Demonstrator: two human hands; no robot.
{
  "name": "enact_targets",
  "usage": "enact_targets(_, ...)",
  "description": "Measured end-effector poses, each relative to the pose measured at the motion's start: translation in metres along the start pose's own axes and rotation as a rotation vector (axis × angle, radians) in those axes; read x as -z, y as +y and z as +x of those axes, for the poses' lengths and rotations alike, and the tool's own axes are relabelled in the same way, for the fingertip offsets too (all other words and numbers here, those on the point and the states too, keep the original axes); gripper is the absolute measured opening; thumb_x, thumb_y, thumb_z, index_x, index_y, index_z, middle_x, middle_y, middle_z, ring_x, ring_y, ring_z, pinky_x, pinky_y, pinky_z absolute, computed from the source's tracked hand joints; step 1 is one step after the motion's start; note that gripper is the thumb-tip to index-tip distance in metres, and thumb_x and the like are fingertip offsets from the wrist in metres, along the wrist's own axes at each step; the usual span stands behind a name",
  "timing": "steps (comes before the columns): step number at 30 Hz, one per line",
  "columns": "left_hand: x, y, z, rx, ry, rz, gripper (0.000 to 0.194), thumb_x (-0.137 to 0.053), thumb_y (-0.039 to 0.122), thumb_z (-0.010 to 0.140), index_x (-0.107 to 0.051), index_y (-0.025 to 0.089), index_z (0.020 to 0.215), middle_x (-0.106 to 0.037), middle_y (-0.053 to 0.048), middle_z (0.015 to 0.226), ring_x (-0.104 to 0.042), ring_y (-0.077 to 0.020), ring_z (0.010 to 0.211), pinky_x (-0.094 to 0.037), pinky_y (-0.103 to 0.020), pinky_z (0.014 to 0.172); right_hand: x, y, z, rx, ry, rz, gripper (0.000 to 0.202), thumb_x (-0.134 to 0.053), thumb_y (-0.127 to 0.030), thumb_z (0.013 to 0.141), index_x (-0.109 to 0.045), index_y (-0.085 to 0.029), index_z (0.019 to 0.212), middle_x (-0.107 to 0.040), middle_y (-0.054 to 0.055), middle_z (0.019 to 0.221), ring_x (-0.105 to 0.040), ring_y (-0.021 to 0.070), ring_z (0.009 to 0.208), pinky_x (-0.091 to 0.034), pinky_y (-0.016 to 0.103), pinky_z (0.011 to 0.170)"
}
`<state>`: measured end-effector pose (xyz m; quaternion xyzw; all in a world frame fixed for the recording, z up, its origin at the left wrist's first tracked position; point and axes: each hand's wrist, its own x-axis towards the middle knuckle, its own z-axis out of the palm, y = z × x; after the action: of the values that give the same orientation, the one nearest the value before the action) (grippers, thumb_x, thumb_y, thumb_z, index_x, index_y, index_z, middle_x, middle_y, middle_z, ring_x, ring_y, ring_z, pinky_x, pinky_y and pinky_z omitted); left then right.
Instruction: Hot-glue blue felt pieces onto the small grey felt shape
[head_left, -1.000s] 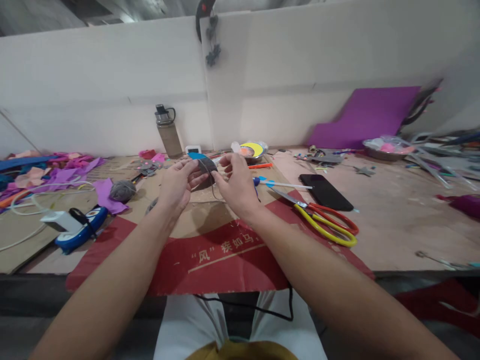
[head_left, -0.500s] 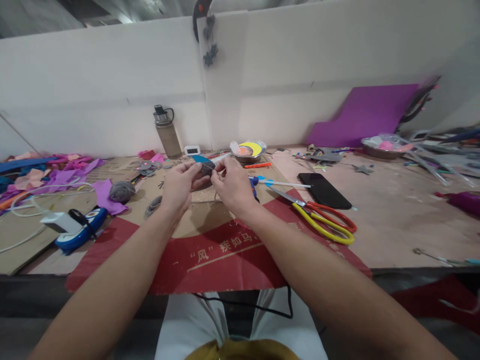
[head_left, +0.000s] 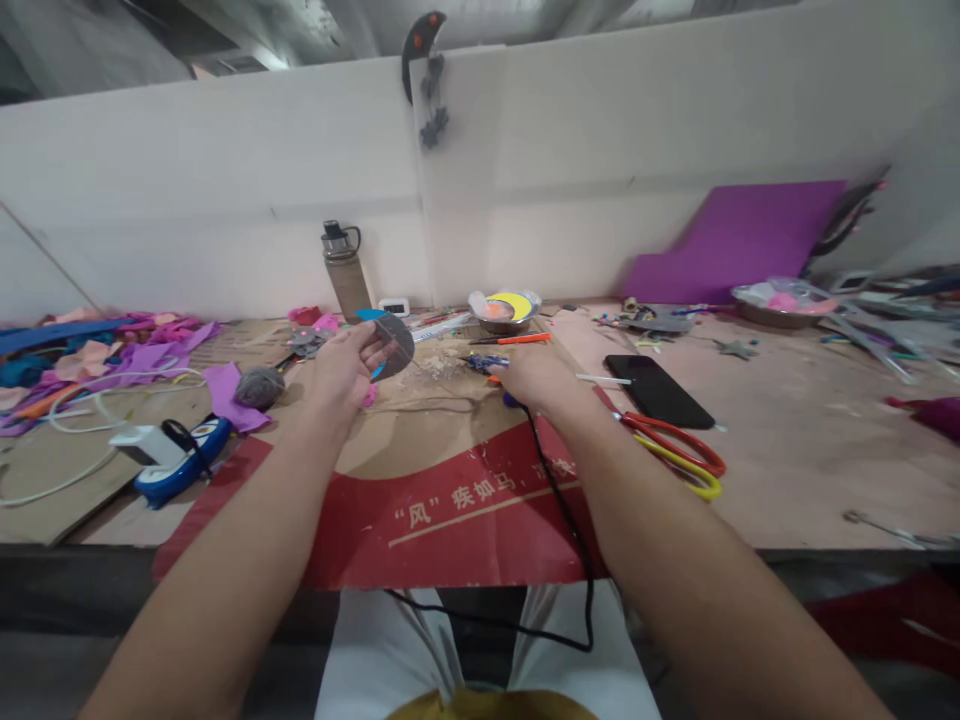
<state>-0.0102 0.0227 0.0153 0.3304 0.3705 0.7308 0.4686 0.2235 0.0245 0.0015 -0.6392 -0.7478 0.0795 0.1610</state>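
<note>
Holding a flat, dark grey, round-edged piece with a bright blue section [head_left: 403, 345], the left hand [head_left: 349, 362] pinches it at its left side between thumb and fingers, raised above the worktop, left of centre. A thin pale line crosses the grey face. The right hand [head_left: 541, 378] lies over a blue hand tool with a black cord [head_left: 513, 400]; its fingers are largely hidden, and how tightly they close cannot be told. The two hands are well apart. A slim white rod [head_left: 606, 379] projects from beyond the right hand towards a black rectangular phone [head_left: 660, 390].

Beneath the hands lies a red and tan cardboard sheet with printed characters [head_left: 360, 545]. Beyond the right hand are an orange-handled pointed tool [head_left: 525, 339] and a shiny metal bowl [head_left: 504, 326] containing a yellow crescent [head_left: 516, 303]. Scissors with red and yellow handles [head_left: 675, 462] lie beside the right forearm, blades out of sight.

On the left: a ball of grey yarn [head_left: 259, 387] touching a purple fabric strip [head_left: 225, 395], a blue and white power strip [head_left: 184, 465], and a heap of multicoloured fabric scraps [head_left: 142, 362]. At the rear, a translucent grey-brown bottle with a black cap [head_left: 347, 280] stands upright near the white partition [head_left: 225, 200]. A large purple sheet [head_left: 735, 240] leans against the same partition at right.
</note>
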Motion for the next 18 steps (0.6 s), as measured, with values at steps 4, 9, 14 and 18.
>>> enact_targets(4,0.002,0.002,0.003,0.016,0.013,-0.059,0.011,-0.06,0.006,0.083,-0.063,0.013,0.074,-0.073,-0.007,0.075,-0.071,-0.014,0.067,-0.061,-0.025,0.068,-0.02,0.004,0.008,-0.117,-0.035,0.046,0.026,-0.063,-0.026,0.084,-0.073,-0.009,0.1,-0.069,0.024,0.115,-0.066,0.033,0.11,-0.048,0.036,0.089)
enact_targets(9,0.002,0.002,0.001,0.028,-0.024,-0.088,0.01,-0.062,0.008,0.082,-0.065,0.014,0.075,-0.074,-0.007,0.077,-0.071,-0.0136,0.069,-0.061,-0.025,0.072,-0.032,0.007,0.012,-0.218,0.022,0.253,0.023,-0.063,-0.017,0.077,-0.072,-0.012,0.098,-0.073,0.018,0.1,-0.069,0.0263,0.092,-0.051,0.03,0.076)
enact_targets(14,0.005,0.001,0.004,0.01,-0.022,-0.081,0.01,-0.062,0.008,0.083,-0.065,0.013,0.075,-0.073,-0.008,0.08,-0.071,-0.0144,0.071,-0.061,-0.029,0.075,-0.022,0.013,0.013,-0.332,0.051,0.558,0.012,-0.057,-0.023,0.078,-0.064,-0.014,0.083,-0.061,0.004,0.062,-0.057,0.0153,0.053,-0.045,0.026,0.049)
enact_targets(18,0.004,-0.001,0.003,-0.038,-0.045,-0.01,0.009,-0.066,0.011,0.081,-0.064,0.013,0.072,-0.072,-0.006,0.078,-0.069,-0.0129,0.069,-0.06,-0.027,0.071,-0.009,0.0,0.009,-0.25,0.156,0.717,0.009,-0.054,-0.023,0.077,-0.057,-0.017,0.083,-0.06,0.003,0.07,-0.059,0.0148,0.06,-0.049,0.026,0.053)
